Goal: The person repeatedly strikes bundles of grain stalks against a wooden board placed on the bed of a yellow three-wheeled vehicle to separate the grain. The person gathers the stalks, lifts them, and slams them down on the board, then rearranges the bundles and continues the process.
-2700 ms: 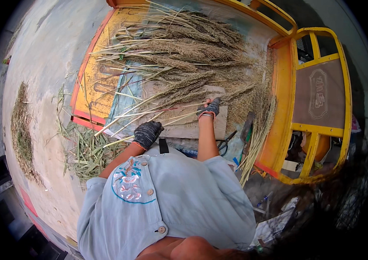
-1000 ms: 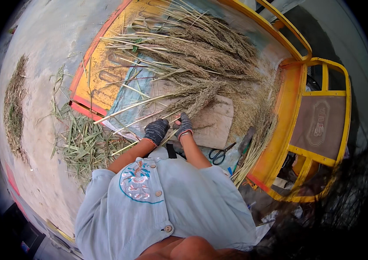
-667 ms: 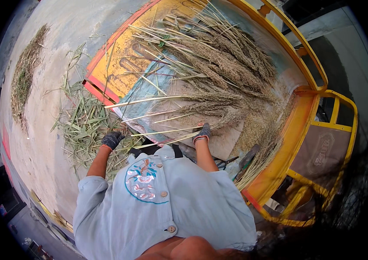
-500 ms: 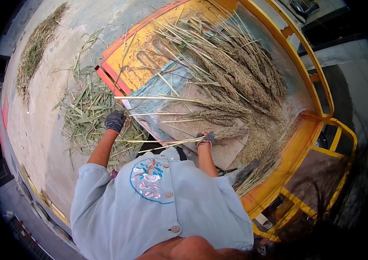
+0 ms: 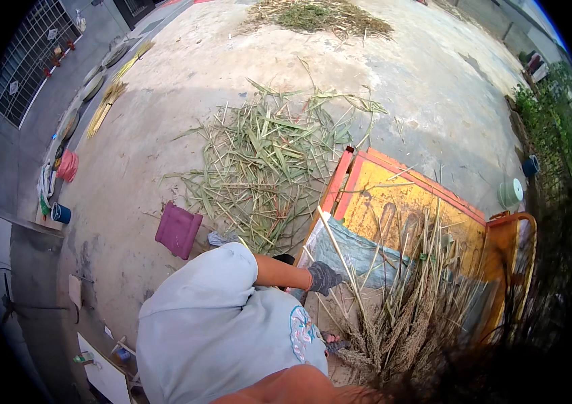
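Observation:
My left hand (image 5: 325,277), in a dark grey glove, is at the near left edge of a pile of seed-headed stalks (image 5: 400,316). Its fingers look curled, and pale stalks lie right beside it; what they hold, if anything, is hidden. Lower down, close to my shirt, my right hand (image 5: 334,341) shows only in part. Bare fingertips stick out of its grey glove and are bent inward by the brown seed heads; what is in them cannot be made out. The stalks lie over a blue-green sheet (image 5: 367,259) on a yellow metal panel with red edges (image 5: 394,202).
Cut green leaves and stalks (image 5: 259,161) litter the concrete beyond me. A purple plastic stool (image 5: 178,230) stands at my left. Farther off are a dried plant heap (image 5: 320,17), a blue bucket (image 5: 61,213) and a pale green container (image 5: 510,193).
My view has swung left, so the stalk pile and panel now sit at lower right. My right hand, earlier gripping stalks below a seed head, is now partly hidden near my shirt.

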`<state>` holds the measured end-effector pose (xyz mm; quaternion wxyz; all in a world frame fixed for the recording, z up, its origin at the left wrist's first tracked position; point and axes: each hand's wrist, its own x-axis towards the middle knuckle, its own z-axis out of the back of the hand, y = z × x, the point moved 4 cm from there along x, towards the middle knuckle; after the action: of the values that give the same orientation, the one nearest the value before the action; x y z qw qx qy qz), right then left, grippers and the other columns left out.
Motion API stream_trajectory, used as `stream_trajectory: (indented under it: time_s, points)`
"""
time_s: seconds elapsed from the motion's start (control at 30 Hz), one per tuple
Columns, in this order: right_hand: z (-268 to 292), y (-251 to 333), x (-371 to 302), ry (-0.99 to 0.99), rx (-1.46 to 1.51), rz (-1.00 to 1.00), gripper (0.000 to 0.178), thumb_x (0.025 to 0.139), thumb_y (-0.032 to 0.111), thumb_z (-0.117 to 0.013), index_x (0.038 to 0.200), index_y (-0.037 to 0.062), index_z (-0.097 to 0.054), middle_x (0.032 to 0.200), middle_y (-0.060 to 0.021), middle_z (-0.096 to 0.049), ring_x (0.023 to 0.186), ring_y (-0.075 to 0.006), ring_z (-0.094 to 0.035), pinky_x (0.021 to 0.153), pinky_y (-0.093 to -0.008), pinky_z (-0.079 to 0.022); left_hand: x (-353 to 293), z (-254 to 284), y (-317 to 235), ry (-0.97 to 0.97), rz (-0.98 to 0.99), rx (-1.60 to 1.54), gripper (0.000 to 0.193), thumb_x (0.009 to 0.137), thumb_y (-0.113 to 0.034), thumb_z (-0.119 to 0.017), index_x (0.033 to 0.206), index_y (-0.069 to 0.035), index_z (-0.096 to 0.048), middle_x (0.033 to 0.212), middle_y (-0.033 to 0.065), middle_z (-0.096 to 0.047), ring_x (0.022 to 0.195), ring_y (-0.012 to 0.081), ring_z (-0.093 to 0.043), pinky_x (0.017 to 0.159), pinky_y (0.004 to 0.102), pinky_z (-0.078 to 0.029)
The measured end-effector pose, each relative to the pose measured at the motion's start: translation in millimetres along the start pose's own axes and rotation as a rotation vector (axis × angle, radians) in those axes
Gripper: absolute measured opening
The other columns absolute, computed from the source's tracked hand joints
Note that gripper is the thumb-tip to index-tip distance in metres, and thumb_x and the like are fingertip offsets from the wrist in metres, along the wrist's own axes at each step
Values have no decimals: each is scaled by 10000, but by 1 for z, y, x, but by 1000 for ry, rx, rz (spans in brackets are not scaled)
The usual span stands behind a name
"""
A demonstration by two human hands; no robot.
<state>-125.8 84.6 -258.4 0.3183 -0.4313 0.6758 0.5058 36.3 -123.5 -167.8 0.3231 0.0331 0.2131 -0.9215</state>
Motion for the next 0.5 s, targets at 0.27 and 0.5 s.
stream_trajectory:
  time_s: [0.27,0.5]
  points:
    - [-20,-1,4,160,-69,-68,244,837,361,-453,809,125,-508,433,28,-355,362,-107,-316,349,-255,-272,-46,56,-45,118,57,-80,739,762,-375,-563,1370,-176,-195,434,56,-439,400,242,-492,369,382,-333]
    - [-11,2,-5,288,-28,-112,271,849,335,-449,915,90,-542,449,24,-353,377,-107,-305,363,-250,-272,-69,63,-54,27,-133,73,704,753,-253,-520,1367,-152,-189,458,77,-462,404,263,-498,359,399,-328]
